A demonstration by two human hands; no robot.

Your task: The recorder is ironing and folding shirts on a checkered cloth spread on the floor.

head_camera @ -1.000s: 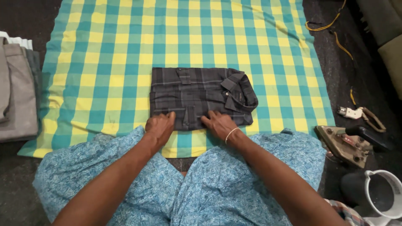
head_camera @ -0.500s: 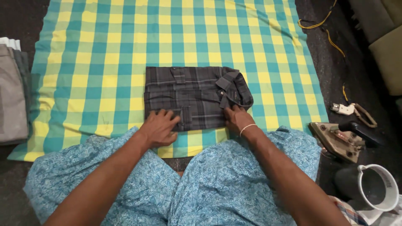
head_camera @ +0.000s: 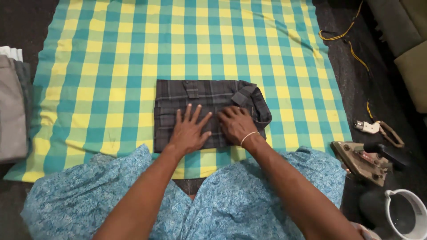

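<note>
Checked cloth (head_camera: 111, 66) on dark floor (head_camera: 378, 93), iron (head_camera: 362, 160) at right

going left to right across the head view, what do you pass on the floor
folded grey clothes → checked cloth → folded dark shirt with left hand then right hand flat on it → iron → white jug

No packages, labels, signs or screens.
</note>
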